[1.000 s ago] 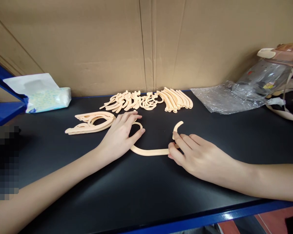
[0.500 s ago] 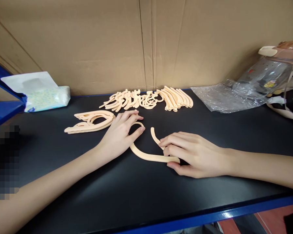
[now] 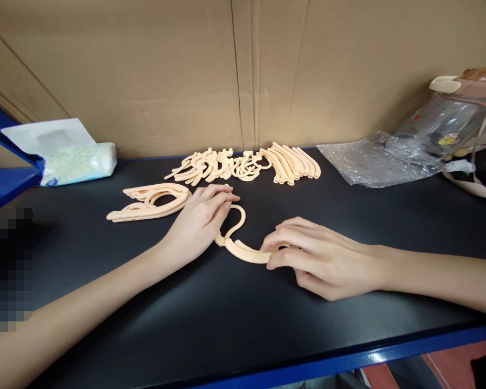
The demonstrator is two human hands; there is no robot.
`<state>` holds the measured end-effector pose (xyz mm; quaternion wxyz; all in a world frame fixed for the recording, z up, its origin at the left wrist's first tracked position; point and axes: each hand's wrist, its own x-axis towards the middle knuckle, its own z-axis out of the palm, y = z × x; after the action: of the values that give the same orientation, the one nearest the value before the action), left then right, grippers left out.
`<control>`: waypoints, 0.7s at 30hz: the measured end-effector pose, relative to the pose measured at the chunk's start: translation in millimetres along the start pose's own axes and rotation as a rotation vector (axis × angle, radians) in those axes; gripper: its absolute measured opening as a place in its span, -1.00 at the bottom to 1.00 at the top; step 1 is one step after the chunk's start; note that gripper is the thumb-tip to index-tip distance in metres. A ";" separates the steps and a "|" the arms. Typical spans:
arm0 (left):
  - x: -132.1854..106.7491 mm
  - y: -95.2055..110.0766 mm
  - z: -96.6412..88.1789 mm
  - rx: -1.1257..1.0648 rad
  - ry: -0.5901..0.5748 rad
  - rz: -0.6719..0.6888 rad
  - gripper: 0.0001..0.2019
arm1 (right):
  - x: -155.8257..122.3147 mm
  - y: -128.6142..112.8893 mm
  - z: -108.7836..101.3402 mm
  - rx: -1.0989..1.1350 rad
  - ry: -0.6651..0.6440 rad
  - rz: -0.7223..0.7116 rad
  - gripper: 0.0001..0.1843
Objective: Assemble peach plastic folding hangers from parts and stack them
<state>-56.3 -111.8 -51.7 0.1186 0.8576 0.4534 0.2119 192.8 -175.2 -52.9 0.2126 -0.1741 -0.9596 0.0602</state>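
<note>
A peach plastic folding hanger point(image 3: 243, 249) lies on the black table top point(image 3: 243, 319) between my hands. My left hand point(image 3: 198, 222) rests on its left end, fingers together and pressing down beside the hook loop point(image 3: 238, 220). My right hand point(image 3: 316, 255) is closed over the hanger's right part, thumb and fingers pinching its folded arms. A small stack of folded hangers point(image 3: 149, 201) lies just left of my left hand. Further back, a row of several more hanger pieces point(image 3: 243, 165) lies near the cardboard wall.
A tissue pack point(image 3: 71, 156) sits at the back left by a blue shelf frame point(image 3: 8, 178). Crumpled clear plastic point(image 3: 372, 162) and a bag of items point(image 3: 461, 124) lie at the back right. The table's blue front edge point(image 3: 348, 364) runs along the bottom.
My right hand has swung the hanger's free arm leftward and folded it onto the other arm. The hanger is now compact. My left hand stayed on the left end.
</note>
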 end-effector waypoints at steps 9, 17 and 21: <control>1.1 -4.9 1.1 -0.051 -0.015 0.104 -0.56 | 2.7 -0.3 -1.1 -0.040 0.006 0.062 -0.52; 1.4 -0.4 1.7 0.023 -0.018 0.191 -0.62 | 1.0 8.9 1.3 -0.049 0.076 0.369 -0.48; -0.8 4.7 1.0 0.060 -0.047 0.254 -0.63 | -0.4 13.3 2.6 -0.026 0.170 0.516 -0.58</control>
<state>-52.8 -115.1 -50.9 0.0757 0.9160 0.3444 0.1915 196.1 -163.1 -57.9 0.2677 -0.4201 -0.8629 0.0853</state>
